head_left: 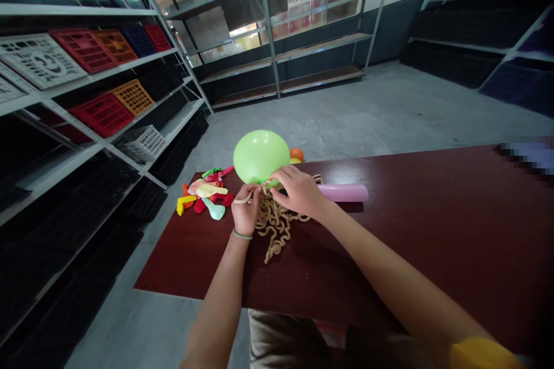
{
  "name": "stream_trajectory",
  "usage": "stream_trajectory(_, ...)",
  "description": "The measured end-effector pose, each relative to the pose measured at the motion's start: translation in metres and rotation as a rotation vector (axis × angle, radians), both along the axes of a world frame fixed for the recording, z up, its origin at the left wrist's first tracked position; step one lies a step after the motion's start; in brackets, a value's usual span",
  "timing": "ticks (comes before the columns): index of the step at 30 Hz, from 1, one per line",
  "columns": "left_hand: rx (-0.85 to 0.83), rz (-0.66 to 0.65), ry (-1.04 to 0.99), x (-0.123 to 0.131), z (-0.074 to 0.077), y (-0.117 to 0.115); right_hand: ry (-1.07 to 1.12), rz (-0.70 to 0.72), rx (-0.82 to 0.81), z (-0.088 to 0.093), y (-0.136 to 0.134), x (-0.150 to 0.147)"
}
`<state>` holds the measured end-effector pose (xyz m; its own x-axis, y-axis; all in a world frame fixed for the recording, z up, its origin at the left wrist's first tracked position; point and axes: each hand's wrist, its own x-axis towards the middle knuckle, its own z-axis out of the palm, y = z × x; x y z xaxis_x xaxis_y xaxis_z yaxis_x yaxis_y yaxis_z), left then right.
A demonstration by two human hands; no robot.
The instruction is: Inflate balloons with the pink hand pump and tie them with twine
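An inflated light-green balloon (261, 154) rests on the dark red table (433, 230). My right hand (298, 191) is closed at the balloon's neck, fingers pinching it together with a tan cord. My left hand (245, 211) is a fist gripping the same tan cord (275, 225), whose loose coils lie in a heap between and below both hands. A green band circles my left wrist.
A pile of uninflated coloured balloons (206, 196) lies left of my hands. A pink tube (345, 192) lies right of them. An orange balloon (296, 154) sits behind the green one. Shelves with plastic crates (104, 112) line the left wall.
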<state>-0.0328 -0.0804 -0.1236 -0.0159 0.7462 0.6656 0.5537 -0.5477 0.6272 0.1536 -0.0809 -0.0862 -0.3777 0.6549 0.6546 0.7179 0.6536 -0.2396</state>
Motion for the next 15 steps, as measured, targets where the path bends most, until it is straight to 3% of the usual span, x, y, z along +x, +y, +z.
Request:
stream_trajectory(7, -0.025, -0.038, 0.021, -0.002, -0.0032, -0.0002, -0.199, -0.032, 0.041, -0.0046, 0.0034, 0.0012)
stream_trajectory(15, 0.004, -0.036, 0.101, -0.0038, -0.0025, 0.0003, -0.208, -0.015, 0.072, -0.0074, 0.0034, -0.0005)
